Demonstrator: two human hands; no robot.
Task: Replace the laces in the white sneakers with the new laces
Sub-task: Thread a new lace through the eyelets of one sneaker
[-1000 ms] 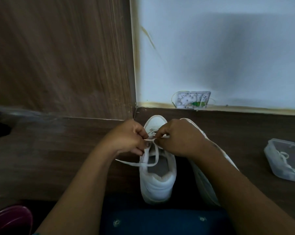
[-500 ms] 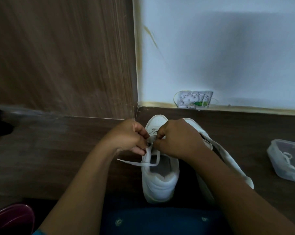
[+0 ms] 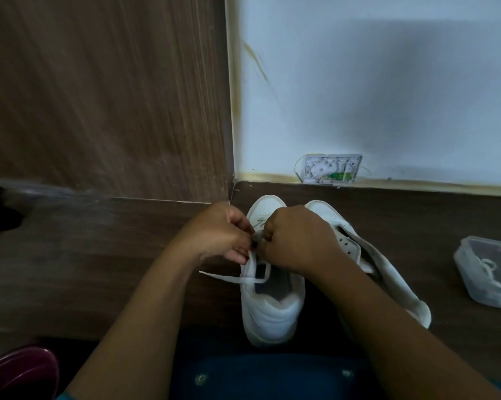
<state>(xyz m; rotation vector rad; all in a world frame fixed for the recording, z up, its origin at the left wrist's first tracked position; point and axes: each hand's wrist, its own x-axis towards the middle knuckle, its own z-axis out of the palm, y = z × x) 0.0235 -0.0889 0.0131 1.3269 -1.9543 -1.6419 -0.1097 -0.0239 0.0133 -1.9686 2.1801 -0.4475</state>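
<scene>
Tabletop (image 3: 99,269): dark wood, bears sneakers (image 3: 272,316) | wall (image 3: 387,82): pale blue | panel (image 3: 99,82): wood-grain

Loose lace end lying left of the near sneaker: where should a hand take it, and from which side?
Pinch the lace end just behind its free tip, coming from above on the left. That stretch lies flat and bare on the table, clear of the sneaker.
</scene>
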